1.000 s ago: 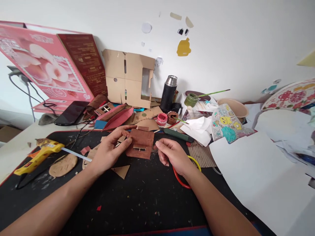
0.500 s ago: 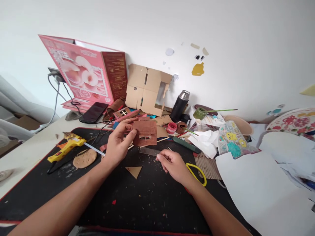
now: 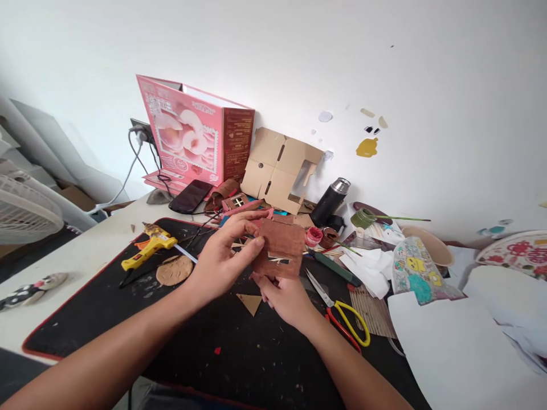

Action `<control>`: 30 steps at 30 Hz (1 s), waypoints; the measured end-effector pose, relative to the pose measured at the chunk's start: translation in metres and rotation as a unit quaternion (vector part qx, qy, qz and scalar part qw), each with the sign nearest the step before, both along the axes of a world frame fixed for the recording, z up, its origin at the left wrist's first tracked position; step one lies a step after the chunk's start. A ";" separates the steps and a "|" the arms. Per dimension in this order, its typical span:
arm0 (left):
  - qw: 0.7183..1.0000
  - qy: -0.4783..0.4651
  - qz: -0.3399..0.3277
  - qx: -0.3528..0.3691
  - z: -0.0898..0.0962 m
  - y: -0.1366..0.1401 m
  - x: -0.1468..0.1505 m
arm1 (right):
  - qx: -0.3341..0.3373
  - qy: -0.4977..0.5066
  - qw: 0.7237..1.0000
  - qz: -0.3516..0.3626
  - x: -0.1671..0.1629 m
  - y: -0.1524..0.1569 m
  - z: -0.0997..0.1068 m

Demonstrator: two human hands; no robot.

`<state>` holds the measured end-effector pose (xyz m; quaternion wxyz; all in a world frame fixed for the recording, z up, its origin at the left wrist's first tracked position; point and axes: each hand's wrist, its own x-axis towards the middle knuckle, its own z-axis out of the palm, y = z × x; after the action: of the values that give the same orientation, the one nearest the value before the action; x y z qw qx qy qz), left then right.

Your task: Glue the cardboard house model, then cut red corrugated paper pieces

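A brown-painted cardboard piece (image 3: pixel 287 239) with a small rectangular slot in its lower part is held up above the black mat. My left hand (image 3: pixel 228 253) pinches its left edge between thumb and fingers. At the lower edge, my right hand (image 3: pixel 280 296) has its fingers closed against the same piece; some fingertips are hidden behind it. Below lies a tan cardboard triangle (image 3: pixel 251 304). To the right of my right hand are scissors (image 3: pixel 342 313) with one yellow and one red handle, blades partly apart.
A yellow hot glue gun (image 3: pixel 147 250) and a round tan disc (image 3: pixel 174 270) lie at left. Behind stand a pink box (image 3: pixel 188 134), a cut cardboard sheet (image 3: pixel 277 171) and a black flask (image 3: pixel 329 202). Paint jars (image 3: pixel 314 236), tissue (image 3: pixel 367 267) and white paper (image 3: pixel 436 324) are on the right.
My right hand has left the clear strip on the mat and come to the brown cardboard piece's lower edge. The view has shifted left, and the scissors now show more fully.
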<state>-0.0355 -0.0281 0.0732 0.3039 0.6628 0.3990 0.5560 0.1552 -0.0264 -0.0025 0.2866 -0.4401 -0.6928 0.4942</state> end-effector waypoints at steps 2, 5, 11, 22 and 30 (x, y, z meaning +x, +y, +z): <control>1.000 0.009 -0.002 -0.029 -0.007 -0.001 -0.009 | -0.028 0.023 0.999 -0.010 0.000 -0.001 -0.002; 0.996 0.036 -0.012 -0.082 -0.025 -0.004 -0.021 | -0.057 0.033 0.997 -0.038 0.016 -0.003 -0.006; 0.988 0.078 0.016 -0.130 -0.056 0.001 -0.023 | -0.007 0.011 0.990 -0.142 0.066 0.003 0.000; 0.962 0.243 0.009 -0.123 -0.085 0.014 -0.002 | 0.104 -0.026 0.982 -0.156 0.085 0.003 -0.018; 0.939 0.337 0.057 -0.032 -0.093 0.019 -0.005 | 0.126 -0.062 0.980 -0.137 0.094 0.000 -0.016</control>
<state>-0.0408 -0.0087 -0.0198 0.1408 0.7773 0.5329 0.3033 0.2494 -0.0266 -0.0186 0.3617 -0.5211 -0.6988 0.3305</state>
